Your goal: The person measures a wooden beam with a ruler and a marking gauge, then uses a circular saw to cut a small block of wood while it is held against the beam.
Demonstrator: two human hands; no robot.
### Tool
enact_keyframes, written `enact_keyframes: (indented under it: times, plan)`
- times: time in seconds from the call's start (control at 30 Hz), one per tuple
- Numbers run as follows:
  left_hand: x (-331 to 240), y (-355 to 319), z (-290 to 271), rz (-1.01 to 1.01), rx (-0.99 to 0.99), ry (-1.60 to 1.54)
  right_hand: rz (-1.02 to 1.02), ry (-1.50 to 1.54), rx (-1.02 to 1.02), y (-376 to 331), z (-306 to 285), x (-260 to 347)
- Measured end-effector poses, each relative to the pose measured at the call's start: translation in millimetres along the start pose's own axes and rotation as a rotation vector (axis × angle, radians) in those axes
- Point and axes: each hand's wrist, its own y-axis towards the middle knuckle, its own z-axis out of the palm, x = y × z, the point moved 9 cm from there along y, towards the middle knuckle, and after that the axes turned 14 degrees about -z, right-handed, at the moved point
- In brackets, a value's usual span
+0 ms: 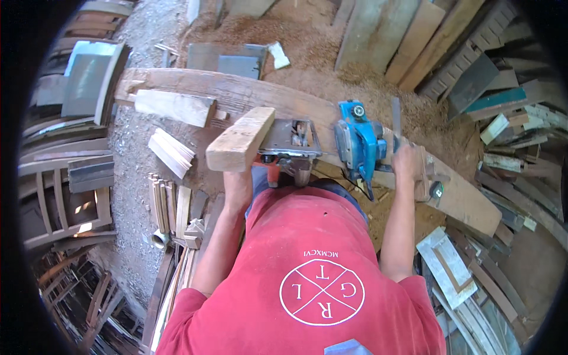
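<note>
A thick wooden block is gripped from beneath by my left hand; most of those fingers are hidden behind the wood. Right beside the block, a circular saw lies base plate up, its orange body toward me. My right hand is closed around a tool with a flat grey metal blade pointing away from me; the rest of the tool is partly covered by the hand. Between my hands, a blue electric planer rests on the long plank.
A tape measure lies on the plank right of my right hand. A pale wood offcut sits on its left part. Thin wood strips lie at left. Stacked boards and timber scraps stand around, over sawdust-covered ground.
</note>
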Motion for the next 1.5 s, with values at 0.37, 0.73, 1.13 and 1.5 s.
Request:
enact_keyframes:
  times: [0.37,0.73,1.13,1.5]
  plan:
    - [-6,-11,10,-0.35,0.165,-0.438,-0.792,0.878,-0.203,-54,-167,218]
    - [-27,-18,15,-0.261,0.137,0.008,-0.895,0.855,-0.093,-67,-147,246]
    - [-14,-16,33,-0.293,0.46,-0.488,-0.826,0.819,-0.128,-72,-150,249]
    - [-55,-21,2,0.204,0.066,-0.121,-0.814,0.808,-0.128,-77,-145,246]
